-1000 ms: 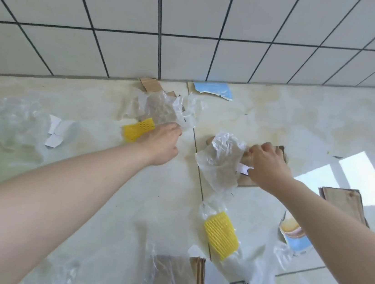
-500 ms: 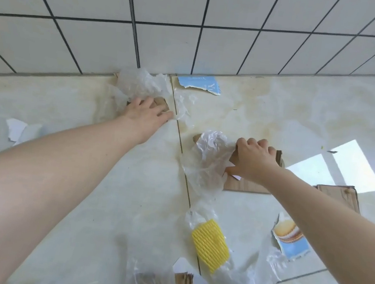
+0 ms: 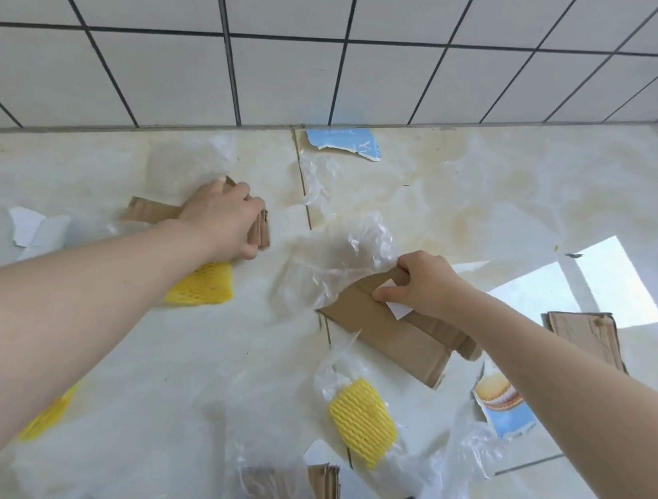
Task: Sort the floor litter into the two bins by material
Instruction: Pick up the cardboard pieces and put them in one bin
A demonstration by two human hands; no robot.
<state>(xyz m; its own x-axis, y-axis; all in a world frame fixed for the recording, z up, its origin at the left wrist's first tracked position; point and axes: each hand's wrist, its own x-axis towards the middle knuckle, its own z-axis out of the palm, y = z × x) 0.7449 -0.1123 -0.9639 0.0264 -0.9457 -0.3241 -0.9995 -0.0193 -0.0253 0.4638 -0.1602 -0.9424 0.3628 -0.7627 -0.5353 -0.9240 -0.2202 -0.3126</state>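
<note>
Left hand (image 3: 224, 221) grips cardboard scraps (image 3: 256, 231) near the wall | right hand (image 3: 424, 289) clutches cardboard (image 3: 387, 332), paper slip (image 3: 397, 308), plastic film (image 3: 342, 259), seemingly gathering by handfuls | foam net (image 3: 363, 421) on floor (image 3: 473, 193); bins unseen

Bare forearms (image 3: 72, 312), no sleeves

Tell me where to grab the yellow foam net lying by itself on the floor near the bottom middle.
Pinch the yellow foam net at its bare near-right end, coming from above. It lies flat on the floor tile, and its far-left end is tucked against crumpled clear plastic, so a grip there would likely catch both materials.
</note>
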